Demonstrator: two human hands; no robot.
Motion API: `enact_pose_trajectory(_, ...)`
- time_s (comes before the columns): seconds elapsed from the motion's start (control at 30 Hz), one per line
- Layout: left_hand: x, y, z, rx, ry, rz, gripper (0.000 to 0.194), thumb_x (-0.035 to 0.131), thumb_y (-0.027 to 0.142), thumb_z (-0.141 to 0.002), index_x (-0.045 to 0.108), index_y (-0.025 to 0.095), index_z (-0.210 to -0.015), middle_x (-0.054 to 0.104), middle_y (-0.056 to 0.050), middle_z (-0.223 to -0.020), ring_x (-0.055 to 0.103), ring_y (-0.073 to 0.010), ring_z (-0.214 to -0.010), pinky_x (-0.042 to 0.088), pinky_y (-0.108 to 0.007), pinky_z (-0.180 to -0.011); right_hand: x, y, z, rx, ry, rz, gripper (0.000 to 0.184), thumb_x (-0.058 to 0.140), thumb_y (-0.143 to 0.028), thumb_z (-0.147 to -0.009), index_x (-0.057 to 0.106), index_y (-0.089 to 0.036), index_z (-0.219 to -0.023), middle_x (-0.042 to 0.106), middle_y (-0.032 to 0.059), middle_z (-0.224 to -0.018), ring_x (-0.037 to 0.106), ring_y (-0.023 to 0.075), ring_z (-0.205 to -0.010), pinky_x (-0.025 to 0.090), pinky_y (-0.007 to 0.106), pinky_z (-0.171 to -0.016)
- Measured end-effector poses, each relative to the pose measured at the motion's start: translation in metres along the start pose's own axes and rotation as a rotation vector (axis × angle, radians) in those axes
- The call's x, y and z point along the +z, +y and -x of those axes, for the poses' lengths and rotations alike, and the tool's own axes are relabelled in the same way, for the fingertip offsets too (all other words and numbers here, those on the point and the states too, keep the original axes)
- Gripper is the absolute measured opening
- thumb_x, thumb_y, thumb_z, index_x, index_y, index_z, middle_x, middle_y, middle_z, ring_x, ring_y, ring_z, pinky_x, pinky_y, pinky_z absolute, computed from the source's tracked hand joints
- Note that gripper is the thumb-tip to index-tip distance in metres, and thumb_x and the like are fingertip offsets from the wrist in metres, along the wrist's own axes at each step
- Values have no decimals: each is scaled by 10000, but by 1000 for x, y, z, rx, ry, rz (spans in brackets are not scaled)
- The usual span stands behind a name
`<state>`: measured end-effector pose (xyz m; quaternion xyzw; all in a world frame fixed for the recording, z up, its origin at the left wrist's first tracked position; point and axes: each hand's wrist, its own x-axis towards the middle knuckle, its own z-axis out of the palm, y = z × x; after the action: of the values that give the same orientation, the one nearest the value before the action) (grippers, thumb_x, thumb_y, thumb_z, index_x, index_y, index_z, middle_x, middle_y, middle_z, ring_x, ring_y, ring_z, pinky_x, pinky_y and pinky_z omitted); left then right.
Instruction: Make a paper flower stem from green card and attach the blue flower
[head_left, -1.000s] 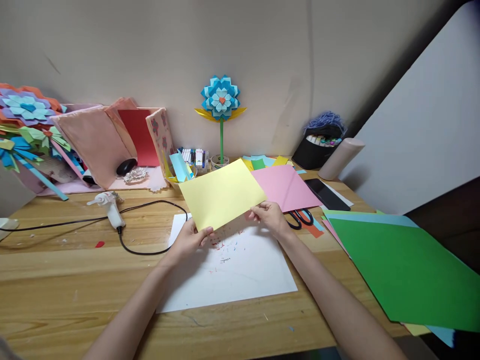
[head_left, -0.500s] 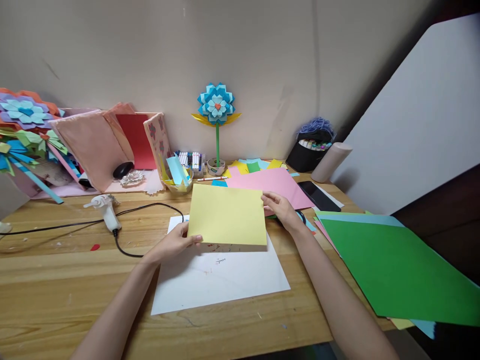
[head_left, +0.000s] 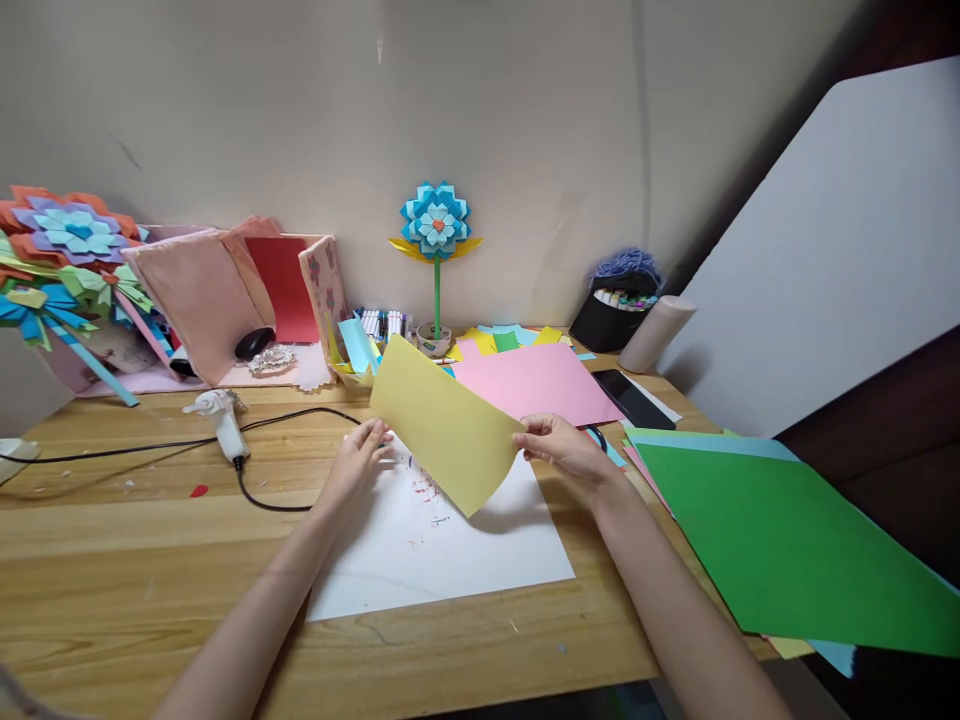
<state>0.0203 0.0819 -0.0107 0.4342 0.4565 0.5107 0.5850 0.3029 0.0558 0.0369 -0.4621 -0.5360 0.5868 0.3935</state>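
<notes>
A sheet of yellow paper (head_left: 446,425) is held tilted and slightly bent above a white sheet (head_left: 450,575) lying on the table. My right hand (head_left: 562,445) pinches the yellow paper at its right corner, thumb and fingers closed on it. By the paper's lower left edge is my left hand (head_left: 358,460), its fingers a little apart and not gripping it; whether the fingertips touch the edge is hard to see. Red and dark marks show on the white sheet under the yellow paper.
A glue gun (head_left: 225,425) with a black cord rests at left. Pink paper (head_left: 536,380), a phone (head_left: 636,398) and a green sheet stack (head_left: 780,540) lie right. Behind stand a blue paper flower (head_left: 436,222), a pink organizer (head_left: 191,300) and a black marker holder (head_left: 607,318).
The yellow paper has swung from nearly level to a slant, its lower corner now pointing down toward the white sheet. My left hand has let go of its edge; my right hand has lowered slightly.
</notes>
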Motion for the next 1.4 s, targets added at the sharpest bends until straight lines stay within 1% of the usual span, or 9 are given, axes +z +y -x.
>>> enact_pose_trajectory(0.23, 36, 20, 27, -174, -394, 270, 514, 460, 534, -777, 522, 178, -1143, 552, -128, -1185, 540, -236, -1036, 446, -376, -846, 54, -36, 12, -186, 55, 347, 438, 740, -420, -520, 380, -173, -477, 345, -63, -511, 321, 62, -491, 237, 194, -431)
enact_pose_trajectory(0.43, 19, 19, 22, -363, -225, 153, 320, 578, 293, -701, 588, 116, -967, 682, -110, -866, 643, -222, -750, 494, -320, -669, 85, -37, 11, -212, 169, 348, 439, 694, -440, -584, 338, -192, -521, 366, -59, -532, 385, 78, -496, 304, 189, -415)
enact_pose_trajectory(0.57, -3, 18, 22, -272, -94, -61, 389, 602, 208, -626, 544, 128, -1003, 684, -79, -827, 645, -223, -685, 493, -335, -633, 45, -25, 27, -107, 292, 294, 322, 625, -438, -668, 420, -197, -608, 473, -34, -604, 497, 115, -559, 404, 203, -434)
enact_pose_trajectory(0.77, -16, 26, 23, -139, -140, -379, 451, 567, 213, -618, 522, 138, -1061, 653, -94, -971, 611, -254, -883, 489, -361, -741, -30, 9, 37, 255, 130, 332, 288, 695, -347, -616, 576, -165, -804, 635, 29, -674, 569, 135, -592, 416, 206, -484)
enact_pose_trajectory(0.87, -7, 21, 19, 52, -84, -676, 545, 514, 122, -607, 464, 124, -1150, 579, -140, -1116, 544, -273, -1030, 445, -381, -849, -35, 22, 9, 213, 49, 264, 296, 673, -364, -633, 625, -158, -840, 678, 62, -849, 612, 174, -717, 444, 223, -533)
enact_pose_trajectory(0.97, 12, 15, 18, 395, 16, -1108, 692, 454, 9, -588, 338, 101, -1264, 401, -197, -1303, 353, -297, -1227, 314, -440, -980, -34, 32, -23, 213, 206, 245, 268, 626, -405, -669, 637, -143, -724, 689, 67, -723, 621, 191, -638, 449, 247, -517)
enact_pose_trajectory(1.07, 34, 11, 16, 598, -125, -1491, 540, 371, -41, -636, 448, 80, -1157, 326, -212, -1354, 242, -301, -1286, 211, -506, -1016, -38, 40, -42, 216, 301, 252, 285, 604, -423, -686, 622, -142, -643, 672, 66, -606, 608, 191, -554, 426, 245, -461)
enact_pose_trajectory(1.23, 59, 5, -3, 610, -463, -1775, 359, 361, -23, -693, 555, 79, -977, 510, -184, -1165, 409, -265, -1168, 270, -444, -991, -47, 45, -46, 223, 314, 236, 297, 570, -427, -714, 619, -142, -644, 675, 74, -614, 605, 188, -530, 421, 246, -442)
enact_pose_trajectory(1.4, 72, -13, -27, 552, -330, -1762, 410, 316, 37, -778, 460, 99, -1158, 526, -157, -1000, 514, -240, -936, 420, -355, -749, -49, 43, -47, 254, 302, 244, 273, 598, -404, -693, 621, -140, -630, 673, 74, -610, 590, 176, -496, 394, 233, -410)
